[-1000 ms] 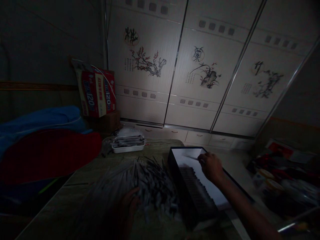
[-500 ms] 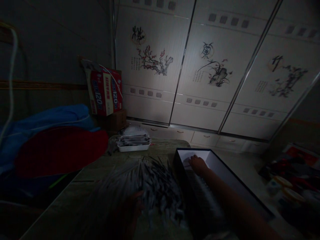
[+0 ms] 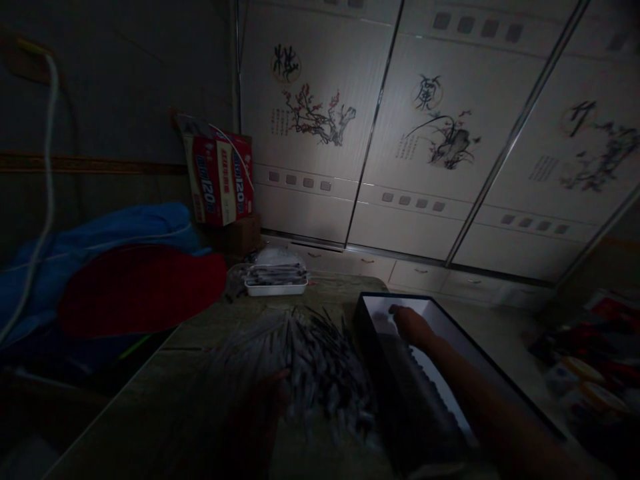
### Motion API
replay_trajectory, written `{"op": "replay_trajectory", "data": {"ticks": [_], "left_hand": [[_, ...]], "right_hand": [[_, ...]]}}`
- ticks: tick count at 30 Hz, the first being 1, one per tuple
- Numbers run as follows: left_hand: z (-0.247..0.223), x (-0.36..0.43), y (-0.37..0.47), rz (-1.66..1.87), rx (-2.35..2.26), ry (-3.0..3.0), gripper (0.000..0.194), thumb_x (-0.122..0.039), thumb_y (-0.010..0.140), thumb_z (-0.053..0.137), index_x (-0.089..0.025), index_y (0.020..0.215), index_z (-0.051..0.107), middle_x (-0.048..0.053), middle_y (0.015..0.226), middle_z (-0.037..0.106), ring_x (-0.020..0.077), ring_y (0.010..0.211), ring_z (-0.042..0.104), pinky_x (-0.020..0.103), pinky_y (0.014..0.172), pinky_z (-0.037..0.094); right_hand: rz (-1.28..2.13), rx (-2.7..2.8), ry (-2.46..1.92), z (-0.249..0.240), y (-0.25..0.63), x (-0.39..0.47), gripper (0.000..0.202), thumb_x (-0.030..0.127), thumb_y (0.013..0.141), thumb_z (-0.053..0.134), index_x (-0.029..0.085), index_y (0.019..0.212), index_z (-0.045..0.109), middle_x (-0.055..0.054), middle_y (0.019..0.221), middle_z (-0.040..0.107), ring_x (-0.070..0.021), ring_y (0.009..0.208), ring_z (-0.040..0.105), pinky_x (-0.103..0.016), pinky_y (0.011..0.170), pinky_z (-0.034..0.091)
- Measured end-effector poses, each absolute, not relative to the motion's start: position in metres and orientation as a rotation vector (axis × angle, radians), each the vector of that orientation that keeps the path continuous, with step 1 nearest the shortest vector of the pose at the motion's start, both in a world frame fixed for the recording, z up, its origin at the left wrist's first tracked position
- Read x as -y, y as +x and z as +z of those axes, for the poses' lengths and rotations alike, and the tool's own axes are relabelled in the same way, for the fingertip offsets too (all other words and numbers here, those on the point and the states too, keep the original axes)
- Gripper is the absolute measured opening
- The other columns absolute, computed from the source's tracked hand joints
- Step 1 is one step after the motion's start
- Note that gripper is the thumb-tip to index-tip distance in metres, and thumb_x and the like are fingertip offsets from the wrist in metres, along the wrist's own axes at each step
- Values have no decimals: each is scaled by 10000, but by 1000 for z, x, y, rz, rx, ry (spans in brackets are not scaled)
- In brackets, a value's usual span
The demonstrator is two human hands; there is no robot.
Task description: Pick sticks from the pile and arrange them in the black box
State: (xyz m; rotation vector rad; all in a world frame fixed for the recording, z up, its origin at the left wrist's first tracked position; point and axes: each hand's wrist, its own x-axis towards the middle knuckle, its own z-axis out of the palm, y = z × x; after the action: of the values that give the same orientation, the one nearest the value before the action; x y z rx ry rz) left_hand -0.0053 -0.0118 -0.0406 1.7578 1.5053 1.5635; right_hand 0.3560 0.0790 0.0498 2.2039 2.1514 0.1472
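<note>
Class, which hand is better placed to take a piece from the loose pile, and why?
Probably the left: the left hand is at the loose pile, while the right hand is at the box's far end.

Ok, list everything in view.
Flat painted wardrobe doors: three, pale, background
Handled drawers: several, pale, below doors
Cardboard carton: one, brown, back left
Printed package: one, red and cream, above carton
Bunched fabric: one, blue, left
Rounded fabric: one, red, left
Hanging cable: one, white, far left
Marbled table: one, greenish, centre
Shallow oblong tray: one, white, table's back, holding sticks
Crumpled wrap: one, clear, behind tray
Loose thin sticks: many, dark and grey, on table
Open rectangular box: one, dark outside, white inside, right
Slim pieces: uncountable row, dark, inside box
Mixed heap: uncountable, red, white, dark, far right
Left hand: one, shadowed, at loose sticks
Right hand: one, shadowed, at box's far end
</note>
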Motion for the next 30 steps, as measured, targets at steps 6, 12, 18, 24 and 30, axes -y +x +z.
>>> {"op": "replay_trajectory", "data": {"ticks": [6,12,18,24,30], "left_hand": [[0,21,-11,1606,-1460,1490,299,-439,854,494,-237,953,691,-47,641,713,157,591,643,253,634,482],[15,18,-21,1568,-1428,1455,326,-433,814,511,-195,958,679,-22,624,708,165,578,659,251,605,514],[11,16,-22,1639,-1447,1415,307,-419,840,490,-202,954,674,-19,644,703,154,551,635,243,567,501],[8,14,-26,1493,-1492,1543,361,-428,855,453,-176,986,674,-3,653,722,159,568,660,248,588,513],[-2,10,-29,1483,-1463,1615,345,-430,887,441,-194,1003,666,-10,681,718,151,619,671,235,613,519]], "right_hand": [[194,-2387,2426,108,311,-35,265,201,968,403,167,1157,586,-97,1066,688,-187,955,659,-292,832,479],[-438,-2833,2311,86,217,57,234,286,930,400,224,908,625,-33,889,689,-167,800,650,-239,681,463],[-854,-2789,2318,16,139,87,279,218,827,549,235,1095,623,-51,1041,700,-179,917,654,-239,776,467],[-643,-2604,2317,-2,91,65,346,116,753,559,163,1092,607,-104,980,711,-267,895,689,-313,735,503],[-873,-2663,2402,-8,78,58,331,128,862,469,159,1167,592,-128,1068,700,-239,950,688,-302,770,513]]}}
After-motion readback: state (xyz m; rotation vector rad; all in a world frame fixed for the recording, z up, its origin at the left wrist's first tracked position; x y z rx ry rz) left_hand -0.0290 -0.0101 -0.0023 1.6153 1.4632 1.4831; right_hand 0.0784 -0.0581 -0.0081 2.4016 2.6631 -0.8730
